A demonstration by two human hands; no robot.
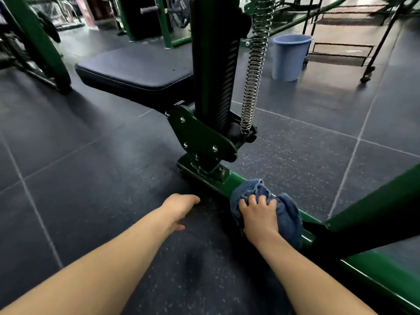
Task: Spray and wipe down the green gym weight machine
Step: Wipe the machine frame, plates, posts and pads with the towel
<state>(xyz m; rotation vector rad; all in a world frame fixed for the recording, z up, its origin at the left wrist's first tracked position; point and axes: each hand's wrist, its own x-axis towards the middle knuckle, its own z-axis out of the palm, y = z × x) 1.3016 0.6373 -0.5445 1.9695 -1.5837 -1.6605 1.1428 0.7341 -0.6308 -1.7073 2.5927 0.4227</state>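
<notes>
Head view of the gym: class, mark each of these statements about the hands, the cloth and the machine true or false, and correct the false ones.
1. The right hand grips a blue cloth on the green floor bar. True.
2. The left hand holds a spray bottle. False: it holds nothing and rests on the floor.
3. A blue bin stands on the floor beyond the spring. True.
4. The cloth lies on the seat. False: it is on the floor bar, under the right hand.
5. The spring is green. False: it is bare metal.
</notes>
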